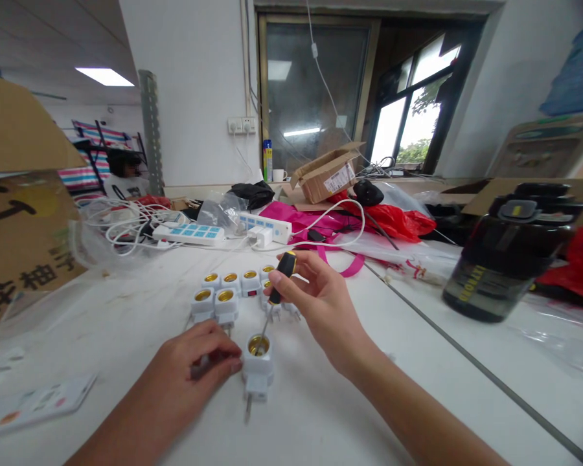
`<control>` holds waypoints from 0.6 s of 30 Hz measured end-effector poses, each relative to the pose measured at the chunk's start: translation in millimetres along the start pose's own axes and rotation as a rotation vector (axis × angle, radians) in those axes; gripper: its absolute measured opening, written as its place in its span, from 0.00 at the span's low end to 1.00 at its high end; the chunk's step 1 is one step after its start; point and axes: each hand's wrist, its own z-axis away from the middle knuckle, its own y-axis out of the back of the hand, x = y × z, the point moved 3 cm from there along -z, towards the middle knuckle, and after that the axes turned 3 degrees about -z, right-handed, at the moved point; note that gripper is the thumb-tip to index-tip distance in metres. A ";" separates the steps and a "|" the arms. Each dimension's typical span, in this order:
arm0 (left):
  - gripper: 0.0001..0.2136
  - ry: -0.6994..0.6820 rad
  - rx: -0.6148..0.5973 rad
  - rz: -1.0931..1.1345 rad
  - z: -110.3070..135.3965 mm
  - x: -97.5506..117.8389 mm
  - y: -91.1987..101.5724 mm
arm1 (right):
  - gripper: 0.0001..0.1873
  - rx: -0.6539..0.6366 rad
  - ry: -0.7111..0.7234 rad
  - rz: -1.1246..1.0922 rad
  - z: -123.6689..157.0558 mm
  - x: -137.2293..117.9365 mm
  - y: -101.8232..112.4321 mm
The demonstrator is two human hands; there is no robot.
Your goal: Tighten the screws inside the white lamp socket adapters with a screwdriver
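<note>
My right hand is closed around the black and yellow handle of a screwdriver. Its thin shaft slants down into the gold-coloured threaded mouth of a white plug-in bulb socket. Whether the tip meets a screw inside cannot be made out. My left hand rests on the table, fingers curled, thumb and fingertips pinching at the left side of this socket. The socket stands mouth up, its metal plug pins toward me. Just beyond my hands several similar bulb sockets are grouped together, one with a red switch.
Behind lie white power strips, tangled white cables and red and pink bags. A dark water bottle stands right, a cardboard box left. A white card lies front left. A person is far back.
</note>
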 end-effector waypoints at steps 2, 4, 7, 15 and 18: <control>0.09 -0.022 0.028 0.008 -0.6 1.3 1.3 | 0.25 -0.004 0.000 0.002 0.9 -1.3 -1.2; 0.08 -0.052 0.058 0.010 -1.2 2.8 2.8 | 0.25 -0.002 0.007 -0.001 1.9 -2.7 -1.8; 0.08 -0.093 0.077 -0.004 -1.8 4.3 4.1 | 0.25 0.004 0.016 -0.003 3.0 -3.9 -2.1; 0.08 -0.068 0.076 0.009 -0.3 4.3 2.8 | 0.25 -0.003 0.011 -0.008 3.5 -4.8 -3.6; 0.09 -0.030 0.043 0.014 0.3 6.3 2.9 | 0.24 0.004 0.014 0.000 4.6 -5.9 -4.3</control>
